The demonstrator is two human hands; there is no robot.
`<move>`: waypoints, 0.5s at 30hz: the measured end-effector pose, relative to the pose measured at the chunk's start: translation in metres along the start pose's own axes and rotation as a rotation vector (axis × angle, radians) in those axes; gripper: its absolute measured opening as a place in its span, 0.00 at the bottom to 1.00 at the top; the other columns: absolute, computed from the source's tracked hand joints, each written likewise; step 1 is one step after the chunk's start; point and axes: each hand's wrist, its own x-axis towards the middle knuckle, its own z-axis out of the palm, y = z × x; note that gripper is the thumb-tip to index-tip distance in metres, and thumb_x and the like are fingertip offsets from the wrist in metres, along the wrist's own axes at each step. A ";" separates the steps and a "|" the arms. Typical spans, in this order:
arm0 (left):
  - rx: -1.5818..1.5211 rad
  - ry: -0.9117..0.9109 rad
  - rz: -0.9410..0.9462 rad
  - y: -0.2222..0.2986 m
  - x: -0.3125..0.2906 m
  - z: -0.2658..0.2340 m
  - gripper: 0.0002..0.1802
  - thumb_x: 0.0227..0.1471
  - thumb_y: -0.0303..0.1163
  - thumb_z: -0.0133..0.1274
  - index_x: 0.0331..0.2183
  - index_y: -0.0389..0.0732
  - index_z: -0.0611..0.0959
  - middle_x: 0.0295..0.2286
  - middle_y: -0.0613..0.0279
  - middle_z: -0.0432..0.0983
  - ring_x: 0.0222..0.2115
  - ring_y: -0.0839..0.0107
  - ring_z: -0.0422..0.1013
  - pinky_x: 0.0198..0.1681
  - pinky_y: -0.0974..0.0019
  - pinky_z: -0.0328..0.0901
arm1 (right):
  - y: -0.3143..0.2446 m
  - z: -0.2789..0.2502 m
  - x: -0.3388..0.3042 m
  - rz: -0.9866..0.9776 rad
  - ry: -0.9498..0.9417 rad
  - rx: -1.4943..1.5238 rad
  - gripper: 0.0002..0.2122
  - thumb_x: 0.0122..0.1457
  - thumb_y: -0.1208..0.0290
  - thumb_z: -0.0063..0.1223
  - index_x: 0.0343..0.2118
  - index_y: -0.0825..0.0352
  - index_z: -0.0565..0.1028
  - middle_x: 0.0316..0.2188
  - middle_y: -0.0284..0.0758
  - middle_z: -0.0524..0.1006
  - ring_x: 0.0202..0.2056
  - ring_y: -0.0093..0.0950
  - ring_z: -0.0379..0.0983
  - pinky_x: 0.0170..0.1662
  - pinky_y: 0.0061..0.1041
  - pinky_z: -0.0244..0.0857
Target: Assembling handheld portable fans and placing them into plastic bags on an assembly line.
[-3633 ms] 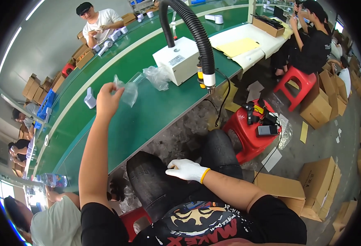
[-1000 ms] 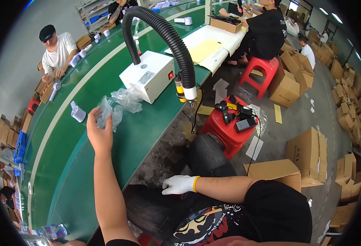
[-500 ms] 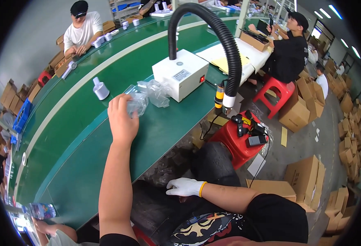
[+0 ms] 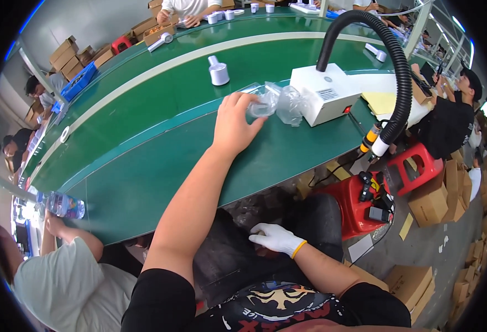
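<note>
My bare left hand reaches over the green worktop. Its fingers and thumb curve around a clear, rounded plastic piece, which partly hides behind the fingers. Crumpled clear plastic lies beside it, against a white box-shaped machine with a red switch and a black ribbed hose. My right hand, in a white glove with a yellow cuff, rests over my lap, fingers loosely extended and holding nothing I can see. Beyond my left hand, a white part with a narrow neck stands upright on the green conveyor.
On my right, a red stool holds black devices and cables. Cardboard boxes stand on the floor there. At my left sits a co-worker in a grey sleeve, near a clear bottle. Other people work across the curved conveyor.
The whole view has swung left, so the bench and machine appear farther right. My left hand stays at the clear plastic piece, and my right hand remains over my lap.
</note>
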 end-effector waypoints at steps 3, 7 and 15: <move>-0.033 0.022 -0.014 0.000 0.001 -0.002 0.24 0.43 0.31 0.72 0.43 0.42 0.81 0.43 0.55 0.77 0.48 0.51 0.72 0.53 0.53 0.67 | -0.005 0.000 -0.002 -0.001 0.002 -0.030 0.27 0.63 0.48 0.56 0.55 0.67 0.77 0.42 0.44 0.85 0.46 0.40 0.82 0.52 0.33 0.73; -0.015 0.088 -0.013 0.000 0.002 -0.005 0.24 0.44 0.30 0.72 0.44 0.41 0.82 0.43 0.56 0.76 0.47 0.52 0.72 0.50 0.54 0.69 | -0.015 -0.004 -0.008 0.030 -0.009 -0.041 0.28 0.63 0.47 0.55 0.55 0.67 0.77 0.43 0.44 0.85 0.46 0.40 0.82 0.52 0.33 0.73; -0.047 0.104 -0.147 0.002 0.003 -0.007 0.26 0.45 0.29 0.73 0.47 0.42 0.81 0.44 0.59 0.76 0.41 0.59 0.75 0.45 0.59 0.71 | -0.013 -0.004 -0.007 0.025 -0.009 -0.056 0.27 0.63 0.47 0.55 0.55 0.66 0.77 0.42 0.42 0.85 0.46 0.39 0.82 0.51 0.33 0.73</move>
